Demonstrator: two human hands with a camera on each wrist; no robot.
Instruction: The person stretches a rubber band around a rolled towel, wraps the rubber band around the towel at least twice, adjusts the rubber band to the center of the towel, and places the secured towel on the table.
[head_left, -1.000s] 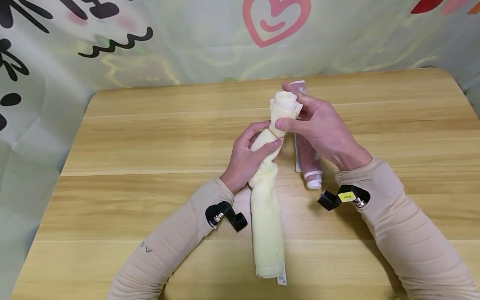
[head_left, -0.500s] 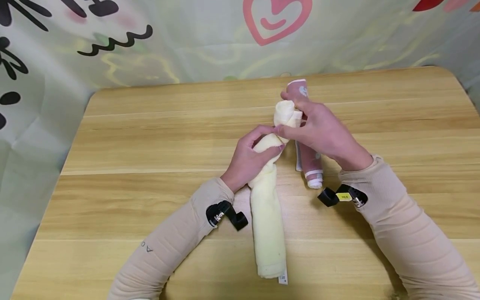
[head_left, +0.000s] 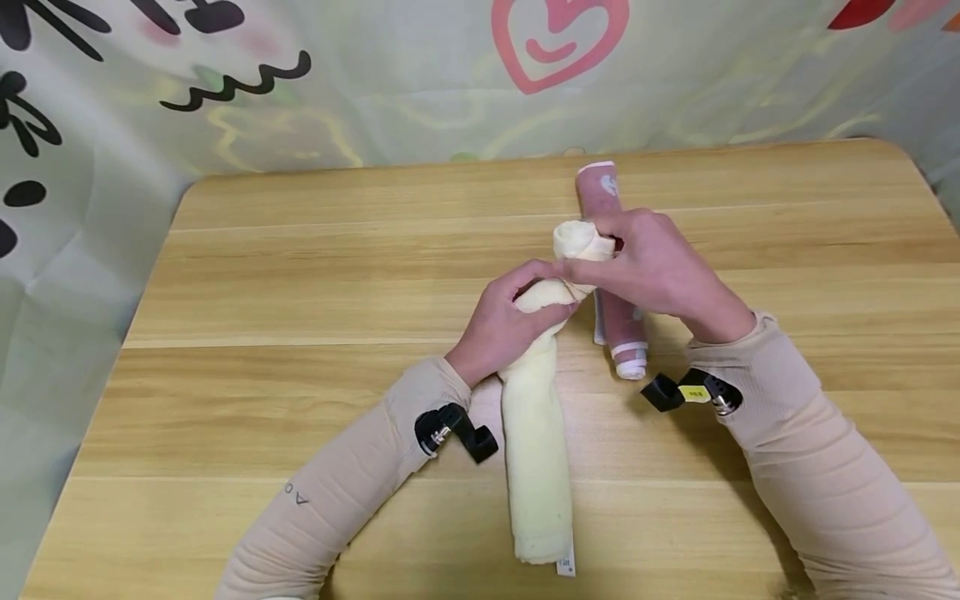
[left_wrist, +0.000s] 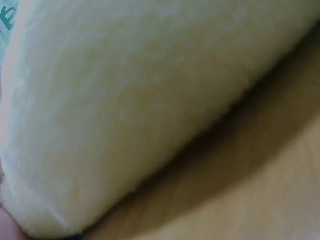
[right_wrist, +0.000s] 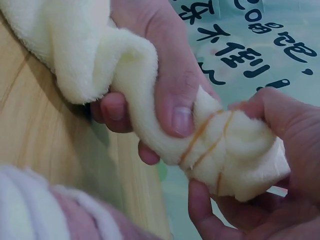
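A rolled cream towel (head_left: 536, 450) lies lengthwise on the table, its far part lifted and bent rightward. My left hand (head_left: 502, 321) grips it just below the narrowed neck, thumb along one side. My right hand (head_left: 660, 267) holds the bunched far end between thumb and fingers. An orange-brown rubber band (right_wrist: 201, 131) crosses the neck in several strands, seen in the right wrist view between both hands. Fuzzy towel cloth (left_wrist: 125, 100) fills most of the left wrist view. Parts of the right fingers are hidden behind the towel in the head view.
A rolled pink towel (head_left: 624, 321) with white edges lies just beyond the right hand, partly covered by it. A white label (head_left: 566, 565) sticks out under the cream towel's near end. A printed curtain (head_left: 405, 100) hangs behind the wooden table (head_left: 300, 292).
The towel's bunched far end has bent further right and come nearer the person. My right hand has moved down with it, its fingers drawing in; the left hand has shifted slightly right.
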